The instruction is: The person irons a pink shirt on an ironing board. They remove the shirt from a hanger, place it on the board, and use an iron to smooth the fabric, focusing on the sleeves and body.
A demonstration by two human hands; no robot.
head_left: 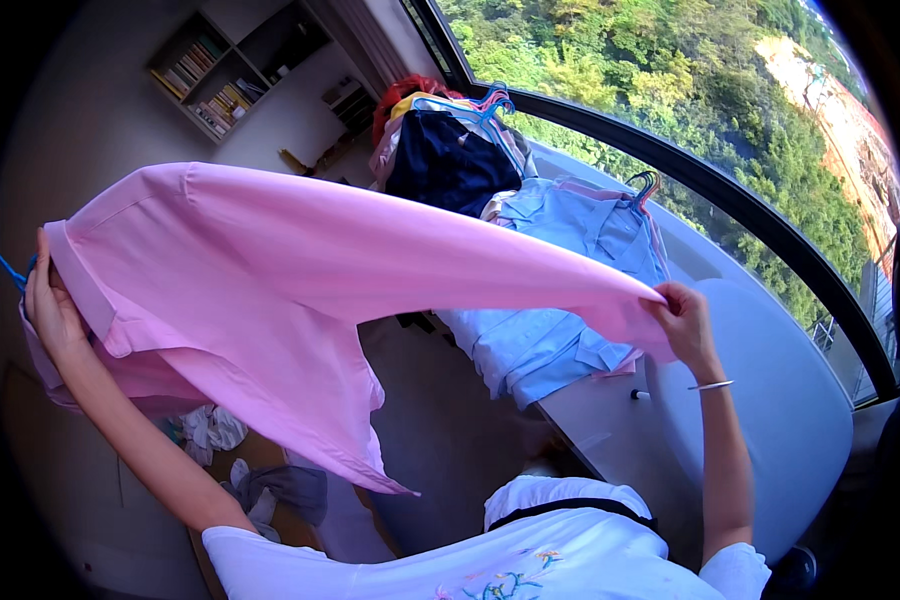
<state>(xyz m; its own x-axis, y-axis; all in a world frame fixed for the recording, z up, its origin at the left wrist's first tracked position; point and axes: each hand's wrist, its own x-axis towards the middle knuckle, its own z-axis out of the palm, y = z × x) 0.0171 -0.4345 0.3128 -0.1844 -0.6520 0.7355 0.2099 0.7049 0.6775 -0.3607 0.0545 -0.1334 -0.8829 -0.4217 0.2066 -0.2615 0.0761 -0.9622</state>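
A pink shirt (260, 260) is stretched in the air across the view between my two hands. At the far left, my left hand (55, 305) is closed around its collar. Part of a blue hanger (8, 265) shows beside that hand; whether the fingers also hold it is hidden. On the right, my right hand (684, 318) pinches the sleeve near its cuff, and the sleeve runs taut towards the shoulder. The lower body of the shirt hangs loose, its hem coming to a point near the middle.
Light blue shirts (540, 340) on hangers lie piled beyond the sleeve. Behind them are dark and coloured clothes (450, 160) with blue hangers. A pale chair (770, 400) stands by the window (660, 140) at right. Crumpled clothes (285, 490) lie lower left; a bookshelf (220, 85) hangs far left.
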